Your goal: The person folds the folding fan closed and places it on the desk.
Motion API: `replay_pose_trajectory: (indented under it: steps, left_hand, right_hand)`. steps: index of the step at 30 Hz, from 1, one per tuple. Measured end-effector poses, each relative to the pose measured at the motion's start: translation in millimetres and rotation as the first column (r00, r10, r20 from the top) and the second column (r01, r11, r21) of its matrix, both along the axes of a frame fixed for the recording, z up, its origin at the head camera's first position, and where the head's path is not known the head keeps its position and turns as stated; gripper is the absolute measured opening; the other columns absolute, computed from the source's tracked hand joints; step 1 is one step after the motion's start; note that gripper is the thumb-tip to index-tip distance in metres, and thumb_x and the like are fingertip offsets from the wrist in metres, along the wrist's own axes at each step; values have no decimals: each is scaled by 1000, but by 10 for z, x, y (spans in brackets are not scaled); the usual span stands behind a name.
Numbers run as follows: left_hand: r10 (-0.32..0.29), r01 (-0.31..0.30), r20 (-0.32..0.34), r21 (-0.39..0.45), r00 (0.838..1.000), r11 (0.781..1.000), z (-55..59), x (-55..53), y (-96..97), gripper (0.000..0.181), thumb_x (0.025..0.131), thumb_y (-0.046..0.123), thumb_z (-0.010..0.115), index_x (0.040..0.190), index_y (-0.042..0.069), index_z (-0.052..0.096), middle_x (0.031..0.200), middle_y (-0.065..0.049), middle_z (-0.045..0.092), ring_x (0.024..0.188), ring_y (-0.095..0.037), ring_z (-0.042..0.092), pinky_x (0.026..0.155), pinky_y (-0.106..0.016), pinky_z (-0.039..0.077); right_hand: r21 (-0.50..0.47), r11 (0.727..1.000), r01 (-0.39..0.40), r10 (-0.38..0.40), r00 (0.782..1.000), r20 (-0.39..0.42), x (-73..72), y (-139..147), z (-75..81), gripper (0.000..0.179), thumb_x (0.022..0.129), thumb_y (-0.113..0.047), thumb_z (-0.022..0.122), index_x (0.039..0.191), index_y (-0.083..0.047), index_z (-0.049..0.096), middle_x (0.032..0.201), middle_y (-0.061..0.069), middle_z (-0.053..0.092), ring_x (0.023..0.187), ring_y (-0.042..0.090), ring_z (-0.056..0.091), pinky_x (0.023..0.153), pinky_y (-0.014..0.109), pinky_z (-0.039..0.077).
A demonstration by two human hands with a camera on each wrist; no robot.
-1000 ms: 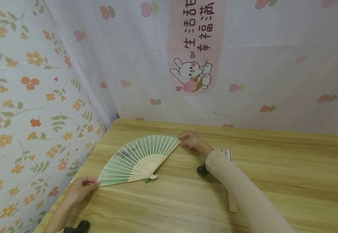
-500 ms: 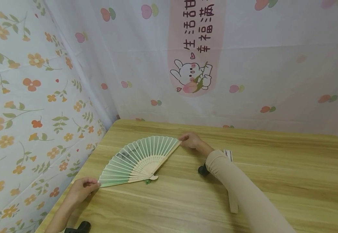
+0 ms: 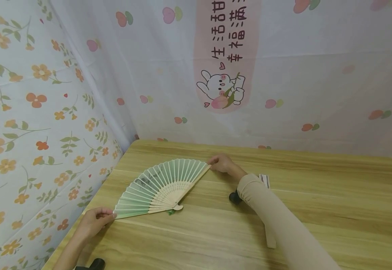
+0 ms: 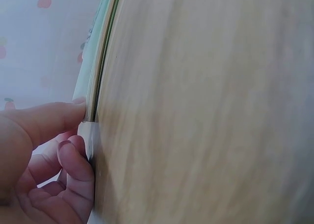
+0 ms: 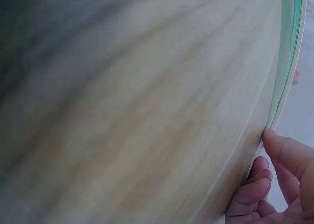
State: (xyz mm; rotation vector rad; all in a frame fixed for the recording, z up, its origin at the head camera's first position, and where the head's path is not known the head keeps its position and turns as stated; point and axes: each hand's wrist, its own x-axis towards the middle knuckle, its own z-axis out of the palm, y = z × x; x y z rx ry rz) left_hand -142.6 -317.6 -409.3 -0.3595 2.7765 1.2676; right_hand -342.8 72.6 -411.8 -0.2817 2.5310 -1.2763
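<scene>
A pale green folding fan (image 3: 163, 182) lies spread in a wide arc on the wooden table, with a dark ink drawing on its leaf and pale pierced ribs. Its pivot end points toward the near side, and a bit of green tassel (image 3: 171, 212) shows beneath it. My left hand (image 3: 94, 224) pinches the tip of the left outer rib between thumb and fingers. At the opposite tip my right hand (image 3: 223, 165) pinches the other outer rib. Both wrist views show a thumb against the fan's edge, close to the table surface; some fingertips are hidden behind it.
The wooden table (image 3: 334, 210) extends far to the right. Behind it hangs a white curtain (image 3: 300, 75) with a rabbit print, and a flowered cloth (image 3: 30, 123) covers the left side. A pale strip-like object (image 3: 270, 236) lies partly under the right sleeve.
Both hands keep their hold on the fan's two ends, and the fan stays spread in the same place. Only a slight shift of the head view is seen.
</scene>
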Motion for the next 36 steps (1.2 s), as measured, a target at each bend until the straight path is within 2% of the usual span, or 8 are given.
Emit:
replay_pose_trajectory:
  steps: [8,16,23,29,36]
  left_hand:
    - [0,0,4,0,1000,1000,-9,7,-11,27,82,15,63,93,-9,58,76,-4,56,65,-10,50,54,-21,45]
    - [-1,0,5,15,1000,1000,-10,8,-36,29,83,15,62,95,-11,56,80,-5,57,68,-10,50,56,-22,47]
    - [4,-4,0,36,1000,999,-9,0,-23,27,82,13,62,94,-11,56,78,-4,56,67,-9,50,57,-21,46]
    - [9,-9,2,65,1000,998,-21,-6,-37,27,83,12,61,95,-12,56,78,-4,57,67,-8,51,58,-21,48]
    - [15,-17,13,134,1000,991,-11,8,-58,31,86,14,58,99,-13,52,87,-7,56,72,-7,53,65,-21,50]
  right_hand:
    - [-7,1000,-11,11,1000,-10,-2,16,-8,17,80,-1,62,97,1,65,96,11,57,69,14,48,52,20,41]
    - [-12,999,-41,42,999,15,35,37,19,24,82,-4,61,106,1,62,92,9,56,65,15,48,51,21,40]
    - [-22,999,-33,33,999,4,63,36,28,23,81,-3,62,104,2,62,90,9,57,59,12,45,49,20,39]
    - [-21,999,-28,28,1000,-5,78,29,14,22,81,-2,62,102,3,62,87,9,57,58,11,45,48,20,39]
    - [-30,998,-50,50,999,-17,96,55,21,19,81,-2,62,99,5,62,84,8,56,64,13,48,54,22,44]
